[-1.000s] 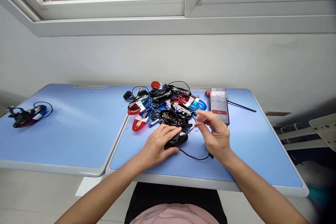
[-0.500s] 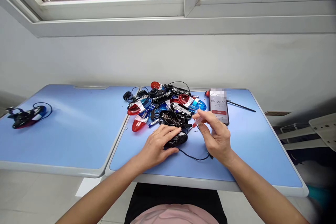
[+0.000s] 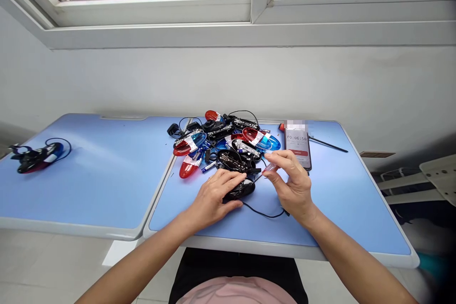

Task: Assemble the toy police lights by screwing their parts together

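My left hand [image 3: 213, 195] presses down on a glossy black bike-light housing [image 3: 243, 191] on the table, its fingers over the top and thumb along the near side. A thin black cable [image 3: 267, 215] curls from the housing towards the right. In my right hand [image 3: 295, 186] is a small screwdriver [image 3: 270, 167] with a clear reddish handle, pinched between thumb and fingers. Its slim shaft slants down left to the housing's right end; the exact contact of the tip is too small to make out. Just behind lies an opened black housing [image 3: 233, 159].
Red-and-blue light covers [image 3: 261, 138], black housings, cables and batteries [image 3: 208, 167] form a heap behind my hands. A phone [image 3: 297, 145] showing a timer lies right, by a black rod [image 3: 329, 144]. Another bike light [image 3: 41, 156] rests on the left table [image 3: 107, 185].
The fingers of my right hand have shifted slightly around the screwdriver handle, which now shows paler. My left hand and the housing stay in place.
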Demonstrator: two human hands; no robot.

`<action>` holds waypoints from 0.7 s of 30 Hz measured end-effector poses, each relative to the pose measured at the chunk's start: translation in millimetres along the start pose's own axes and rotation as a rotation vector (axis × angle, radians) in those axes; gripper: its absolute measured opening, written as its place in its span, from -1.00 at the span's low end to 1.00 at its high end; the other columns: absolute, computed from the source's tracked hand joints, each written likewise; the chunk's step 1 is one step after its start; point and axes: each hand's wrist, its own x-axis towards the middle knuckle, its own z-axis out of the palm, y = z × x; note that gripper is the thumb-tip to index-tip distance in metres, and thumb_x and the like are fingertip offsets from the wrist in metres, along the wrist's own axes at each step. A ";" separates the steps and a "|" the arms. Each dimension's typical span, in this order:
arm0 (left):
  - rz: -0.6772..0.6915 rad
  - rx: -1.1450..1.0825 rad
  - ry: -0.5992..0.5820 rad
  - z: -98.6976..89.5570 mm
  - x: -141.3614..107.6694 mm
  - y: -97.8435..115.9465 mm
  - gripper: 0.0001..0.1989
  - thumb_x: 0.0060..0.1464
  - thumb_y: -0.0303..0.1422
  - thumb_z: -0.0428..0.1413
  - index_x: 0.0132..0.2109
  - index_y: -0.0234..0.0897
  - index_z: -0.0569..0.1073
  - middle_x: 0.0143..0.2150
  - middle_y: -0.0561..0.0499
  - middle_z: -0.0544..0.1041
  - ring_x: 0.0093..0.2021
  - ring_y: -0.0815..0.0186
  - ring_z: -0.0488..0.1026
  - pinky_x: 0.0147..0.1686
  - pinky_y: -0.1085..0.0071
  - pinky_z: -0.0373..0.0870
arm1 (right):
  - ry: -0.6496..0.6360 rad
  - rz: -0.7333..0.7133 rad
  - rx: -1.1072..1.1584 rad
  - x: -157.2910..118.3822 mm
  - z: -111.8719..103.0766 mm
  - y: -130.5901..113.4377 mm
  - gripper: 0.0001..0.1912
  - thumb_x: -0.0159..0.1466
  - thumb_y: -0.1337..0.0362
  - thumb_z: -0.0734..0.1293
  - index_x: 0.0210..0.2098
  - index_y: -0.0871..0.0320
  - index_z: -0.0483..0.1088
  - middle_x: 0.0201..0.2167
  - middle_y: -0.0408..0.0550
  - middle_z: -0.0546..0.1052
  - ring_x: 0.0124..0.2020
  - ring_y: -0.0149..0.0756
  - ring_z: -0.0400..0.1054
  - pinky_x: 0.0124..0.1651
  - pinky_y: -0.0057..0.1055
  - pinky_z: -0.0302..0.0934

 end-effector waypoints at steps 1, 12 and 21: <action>0.001 0.000 0.001 0.1 0.1 0.2 -0.24 0.20 -0.36 0.34 0.45 -0.04 0.26 0.22 -0.14 0.54 0.12 0.02 0.43 0.07 0.06 0.49 | 0.013 0.026 -0.007 -0.9 0.4 0.6 -0.66 0.38 0.38 0.40 0.10 -0.06 0.53 -0.13 -0.06 0.60 -0.28 -0.32 0.51 -0.22 -0.30 0.49; -0.014 -0.001 -0.004 -0.2 -0.2 0.3 -0.25 0.22 -0.34 0.32 0.46 -0.01 0.25 0.22 -0.13 0.54 0.12 0.02 0.44 0.08 0.04 0.50 | 0.014 0.054 0.045 -2.9 0.7 1.9 -0.73 0.35 0.33 0.45 0.03 -0.02 0.52 -0.09 -0.04 0.61 -0.32 -0.32 0.51 -0.26 -0.29 0.49; -0.011 0.001 0.000 -0.1 0.0 0.2 -0.26 0.22 -0.33 0.31 0.46 -0.02 0.25 0.22 -0.14 0.54 0.12 0.03 0.44 0.08 0.05 0.51 | -0.019 0.058 0.017 -1.8 0.0 2.0 -0.73 0.37 0.29 0.43 0.05 -0.01 0.48 -0.15 -0.05 0.61 -0.29 -0.29 0.47 -0.26 -0.29 0.45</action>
